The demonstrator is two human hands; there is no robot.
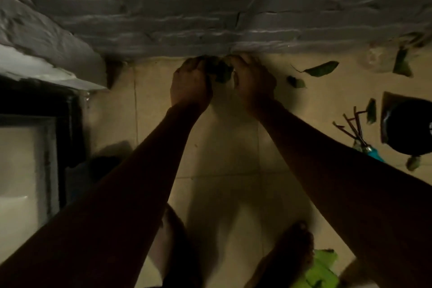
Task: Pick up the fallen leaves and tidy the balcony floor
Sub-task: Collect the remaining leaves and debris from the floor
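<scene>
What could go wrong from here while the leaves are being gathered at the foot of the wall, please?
1. The clump of leaves gripped between the left hand and right hand pokes out between them, so bits may spill when lifted.
2. The scattered leaves to the right could be missed in this dim light.
3. A bare foot shares the floor with twigs and a teal-handled tool; a careless step right might hurt.

A dark leaf clump [222,76] sits between left hand [190,84] and right hand [253,84] at the grey brick wall's [210,7] foot; scattered green leaves [322,69] lie rightward.
</scene>
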